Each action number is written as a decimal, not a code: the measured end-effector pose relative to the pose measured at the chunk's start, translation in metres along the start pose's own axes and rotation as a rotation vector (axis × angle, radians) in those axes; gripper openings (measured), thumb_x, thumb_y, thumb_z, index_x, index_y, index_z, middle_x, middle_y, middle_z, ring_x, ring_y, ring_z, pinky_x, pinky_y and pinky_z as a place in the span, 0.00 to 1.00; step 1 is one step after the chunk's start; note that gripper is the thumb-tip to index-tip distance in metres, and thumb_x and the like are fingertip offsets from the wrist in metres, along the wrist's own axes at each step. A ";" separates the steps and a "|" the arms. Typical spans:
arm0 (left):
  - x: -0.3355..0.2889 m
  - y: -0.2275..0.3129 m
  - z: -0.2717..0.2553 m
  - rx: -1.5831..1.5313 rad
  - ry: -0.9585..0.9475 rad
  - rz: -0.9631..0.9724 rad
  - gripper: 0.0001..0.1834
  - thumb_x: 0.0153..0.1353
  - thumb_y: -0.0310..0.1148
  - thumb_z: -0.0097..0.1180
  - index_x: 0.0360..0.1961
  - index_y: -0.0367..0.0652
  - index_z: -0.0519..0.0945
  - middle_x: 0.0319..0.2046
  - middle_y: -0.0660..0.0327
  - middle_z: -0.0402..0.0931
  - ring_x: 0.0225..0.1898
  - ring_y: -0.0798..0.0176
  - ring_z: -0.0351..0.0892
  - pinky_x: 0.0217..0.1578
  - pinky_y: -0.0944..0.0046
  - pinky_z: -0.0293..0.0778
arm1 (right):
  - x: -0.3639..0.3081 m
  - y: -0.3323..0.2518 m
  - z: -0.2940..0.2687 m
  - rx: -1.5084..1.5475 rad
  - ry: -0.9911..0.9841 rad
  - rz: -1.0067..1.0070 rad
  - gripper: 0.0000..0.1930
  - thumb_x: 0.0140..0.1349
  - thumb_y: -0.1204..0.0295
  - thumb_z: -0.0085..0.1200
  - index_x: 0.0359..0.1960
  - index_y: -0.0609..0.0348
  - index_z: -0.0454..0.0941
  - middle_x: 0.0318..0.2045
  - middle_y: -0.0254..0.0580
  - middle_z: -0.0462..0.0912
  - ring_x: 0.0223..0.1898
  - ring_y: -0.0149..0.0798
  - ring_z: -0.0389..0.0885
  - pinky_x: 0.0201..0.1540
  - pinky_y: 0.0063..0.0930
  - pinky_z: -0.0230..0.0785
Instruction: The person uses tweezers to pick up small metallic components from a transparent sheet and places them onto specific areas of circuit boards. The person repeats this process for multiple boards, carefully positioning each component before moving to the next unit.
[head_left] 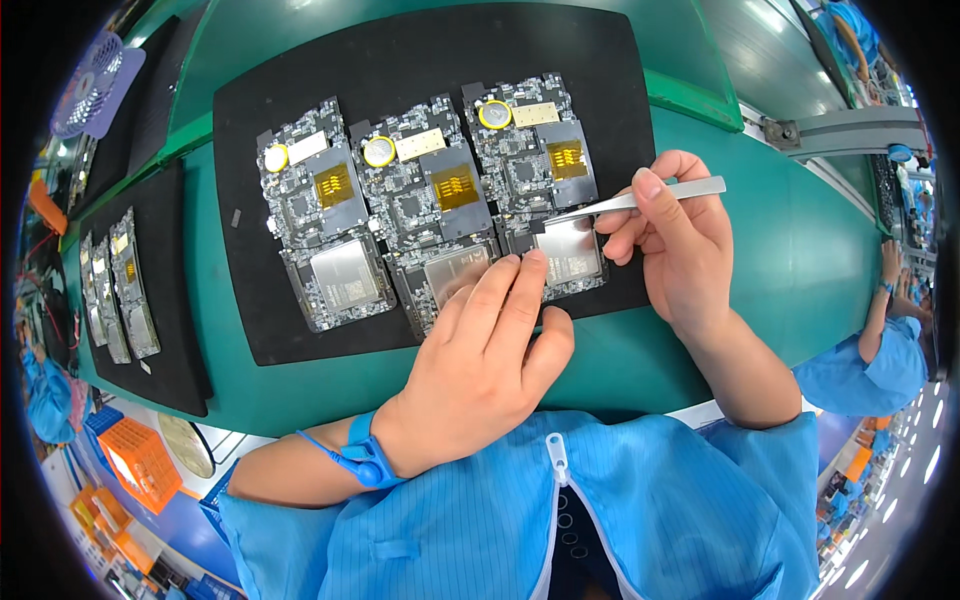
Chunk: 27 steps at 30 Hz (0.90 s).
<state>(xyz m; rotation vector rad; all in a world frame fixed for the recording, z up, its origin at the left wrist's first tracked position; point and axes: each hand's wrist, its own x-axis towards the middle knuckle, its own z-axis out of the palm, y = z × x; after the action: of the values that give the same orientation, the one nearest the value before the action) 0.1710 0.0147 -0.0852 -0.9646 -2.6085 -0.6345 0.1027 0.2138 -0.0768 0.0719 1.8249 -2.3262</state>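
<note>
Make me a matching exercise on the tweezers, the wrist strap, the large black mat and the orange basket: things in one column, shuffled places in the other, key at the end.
Things
1. Metal tweezers
2. Blue wrist strap
3. Large black mat
4. Orange basket

Places
A. Under the three central circuit boards
B. Around the left wrist
C. Toward the lower left of the view
D. Held in the right hand

Pairs: 1-D, 2-B, 3-A, 4-C
</note>
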 end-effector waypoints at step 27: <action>0.004 -0.002 0.004 -0.015 0.048 -0.033 0.15 0.45 0.27 0.62 0.35 0.36 0.74 0.52 0.39 0.71 0.45 0.46 0.75 0.43 0.56 0.74 | 0.003 0.004 0.001 -0.038 -0.017 -0.002 0.11 0.68 0.69 0.50 0.43 0.60 0.62 0.25 0.47 0.81 0.21 0.31 0.81 0.24 0.19 0.74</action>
<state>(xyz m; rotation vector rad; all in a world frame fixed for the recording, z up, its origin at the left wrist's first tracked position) 0.1663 0.0178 -0.0869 -0.9012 -2.5857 -0.6777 0.1007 0.2120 -0.0805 0.0449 1.8617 -2.2855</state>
